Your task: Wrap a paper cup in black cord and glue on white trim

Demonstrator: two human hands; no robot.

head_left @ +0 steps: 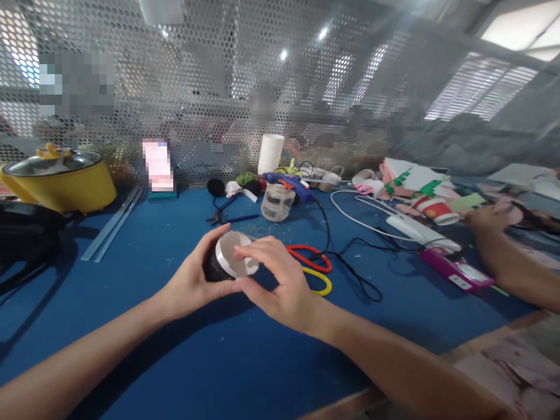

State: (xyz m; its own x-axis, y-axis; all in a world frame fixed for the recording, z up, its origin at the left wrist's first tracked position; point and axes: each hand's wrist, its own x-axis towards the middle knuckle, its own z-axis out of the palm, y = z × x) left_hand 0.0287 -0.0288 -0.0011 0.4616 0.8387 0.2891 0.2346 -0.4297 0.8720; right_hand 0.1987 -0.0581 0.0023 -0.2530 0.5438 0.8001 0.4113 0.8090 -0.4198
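A small black cup [213, 267] with a white rim and white inside is tilted above the blue table. My left hand [192, 274] is closed around its left side, thumb below and fingers behind. My right hand [282, 286] pinches the cup's right edge, fingertips inside the opening and thumb against the outside near the left thumb. Beside the right hand lie a red loop handle [308, 258] and a yellow loop handle [322, 282], partly hidden by that hand. Behind the cup are pliers [216, 218] with dark blue handles.
A blue glue gun [291, 184] rests by a clear jar [277, 204]. White paper cups [271, 153] stand stacked behind. Left are a yellow pot [74, 184], clear strips [114, 224] and a phone [158, 166]. Cables and a purple power block [455, 269] lie right, near another person's arm [503, 256].
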